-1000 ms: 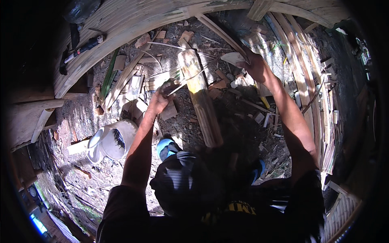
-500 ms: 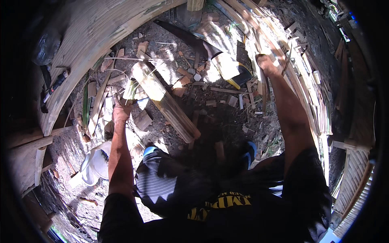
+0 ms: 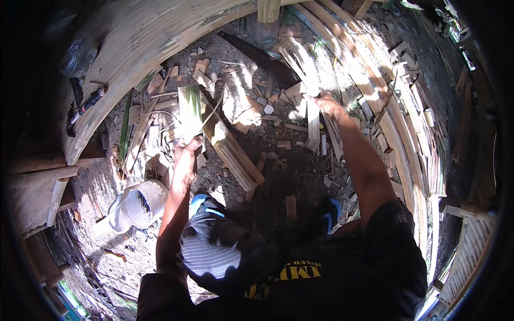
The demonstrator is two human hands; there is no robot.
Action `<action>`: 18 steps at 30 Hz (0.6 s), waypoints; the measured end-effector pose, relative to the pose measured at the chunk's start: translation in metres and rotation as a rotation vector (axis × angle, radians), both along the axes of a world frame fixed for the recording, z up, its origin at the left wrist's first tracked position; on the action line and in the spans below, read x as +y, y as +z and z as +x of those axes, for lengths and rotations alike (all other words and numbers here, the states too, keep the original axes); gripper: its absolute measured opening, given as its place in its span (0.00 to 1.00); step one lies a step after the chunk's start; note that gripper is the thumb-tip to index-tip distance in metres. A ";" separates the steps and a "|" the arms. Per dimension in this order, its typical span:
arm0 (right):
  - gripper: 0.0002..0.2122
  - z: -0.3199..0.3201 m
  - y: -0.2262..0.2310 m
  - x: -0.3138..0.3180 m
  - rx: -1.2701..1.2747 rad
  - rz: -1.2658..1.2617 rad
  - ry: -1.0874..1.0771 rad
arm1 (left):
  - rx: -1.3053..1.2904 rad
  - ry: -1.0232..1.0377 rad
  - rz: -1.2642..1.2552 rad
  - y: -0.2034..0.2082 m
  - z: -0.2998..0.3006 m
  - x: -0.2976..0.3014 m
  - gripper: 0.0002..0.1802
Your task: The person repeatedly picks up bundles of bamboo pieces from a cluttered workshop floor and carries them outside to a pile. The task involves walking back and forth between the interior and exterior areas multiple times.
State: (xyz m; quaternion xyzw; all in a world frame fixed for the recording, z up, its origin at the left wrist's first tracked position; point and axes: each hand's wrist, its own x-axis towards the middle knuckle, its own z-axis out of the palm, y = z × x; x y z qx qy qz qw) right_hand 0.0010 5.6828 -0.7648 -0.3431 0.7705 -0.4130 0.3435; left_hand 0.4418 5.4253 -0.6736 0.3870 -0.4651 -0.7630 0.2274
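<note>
My left hand [image 3: 187, 155] is closed round the lower end of a flat, pale green piece [image 3: 190, 104]; glare hides its kind. It stands up from the fist beside a split wooden log [image 3: 230, 147] lying aslant on the ground. Farther right, my right hand [image 3: 331, 105] is closed on some pale wooden strips [image 3: 313, 123], its fingertips washed out by sunlight. These strips lie across the handle end of a handsaw [image 3: 257, 59], whose dark blade shows behind them. The saw's handle is mostly hidden.
Long split strips [image 3: 415, 128] lie along the right side. A curved slatted wooden piece [image 3: 134, 59] arcs across the upper left. A whitish bucket [image 3: 152, 198] lies tipped near my left forearm. Wood offcuts litter the dirt between my hands. A plastic bag [image 3: 80, 56] sits far left.
My left hand has shifted right, and the greenish piece stands more upright. My right hand has moved left and down from the long strips, with pale strips now over the saw's handle.
</note>
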 end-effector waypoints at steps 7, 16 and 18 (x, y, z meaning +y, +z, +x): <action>0.51 0.071 0.024 -0.045 0.334 0.218 -0.102 | -0.069 -0.074 -0.047 -0.115 -0.021 0.018 0.48; 0.39 0.137 0.043 -0.060 -0.953 0.159 -0.048 | -0.070 -0.449 -0.075 -0.124 -0.023 0.021 0.37; 0.36 0.169 0.034 -0.062 -0.981 0.051 -0.192 | 0.057 -0.368 0.400 -0.104 -0.029 0.036 0.26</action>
